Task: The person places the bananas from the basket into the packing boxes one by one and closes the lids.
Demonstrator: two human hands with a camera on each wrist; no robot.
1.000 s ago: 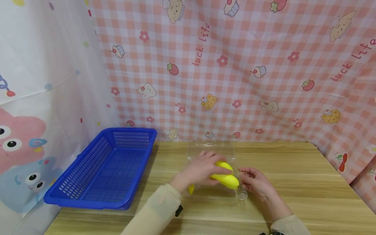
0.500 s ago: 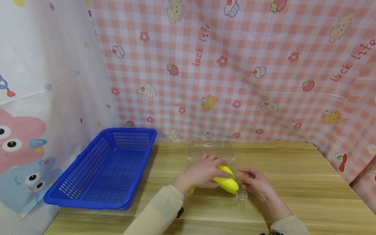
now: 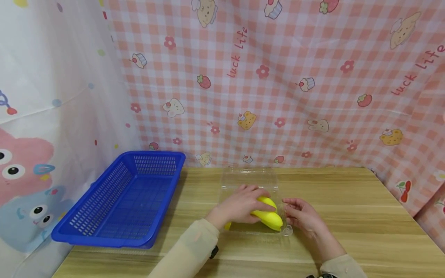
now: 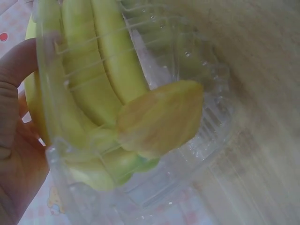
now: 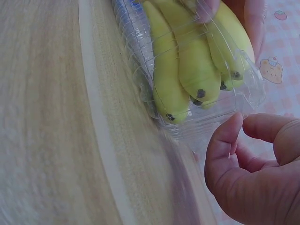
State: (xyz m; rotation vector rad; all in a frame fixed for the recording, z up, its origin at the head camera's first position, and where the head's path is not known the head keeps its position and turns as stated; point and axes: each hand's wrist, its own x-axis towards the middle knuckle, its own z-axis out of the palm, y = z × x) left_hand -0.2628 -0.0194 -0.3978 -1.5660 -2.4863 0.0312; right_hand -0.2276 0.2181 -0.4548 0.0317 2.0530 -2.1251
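Note:
A clear plastic clamshell box lies with its lid folded back. My left hand grips a bunch of yellow bananas from above, fingers curled over it, inside the box's base. In the left wrist view, the bananas show through the clear wall, green near the stem end. Beside that end sits a yellow-orange pointed piece, its kind unclear. My right hand pinches the right rim of the box between thumb and index finger. Dark banana tips face this hand in the right wrist view.
A blue perforated plastic basket stands at the left on the wood-grain table. Behind the table hangs a pink checked cloth; a white printed cloth borders the left side.
My left hand has lowered slightly toward the near side with the bananas, which sit lower in the box. The right hand stays at the rim.

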